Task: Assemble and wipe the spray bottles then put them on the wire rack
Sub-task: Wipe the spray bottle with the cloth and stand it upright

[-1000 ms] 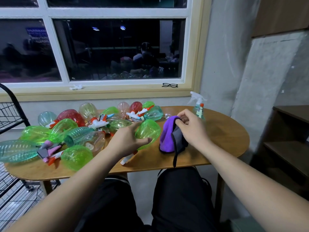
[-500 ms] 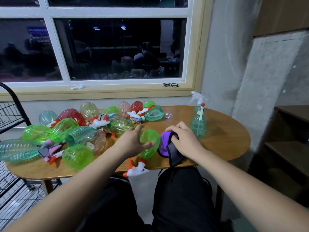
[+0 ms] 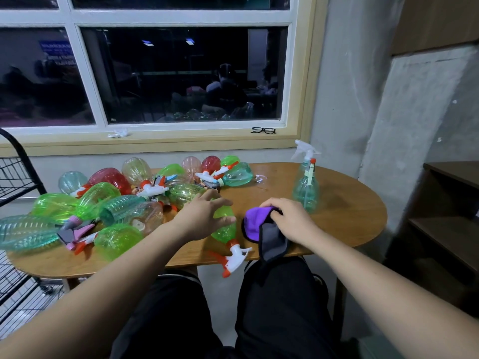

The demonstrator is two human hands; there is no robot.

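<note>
Curling over the green plastic spray bottle (image 3: 225,232), likely light and slick, your left grip (image 3: 203,216) holds its belly; right grip (image 3: 290,220) clutches soft purple cloth (image 3: 252,223).

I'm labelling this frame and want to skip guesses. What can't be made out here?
Wire rack: cut off by the left edge in the head view; its shelves' contents are out of sight.
Green bottle: its base end is covered by the left hand.
Cloth: partly under the right hand.
Bottle pile: overlapping, so an exact count is impossible.
</note>
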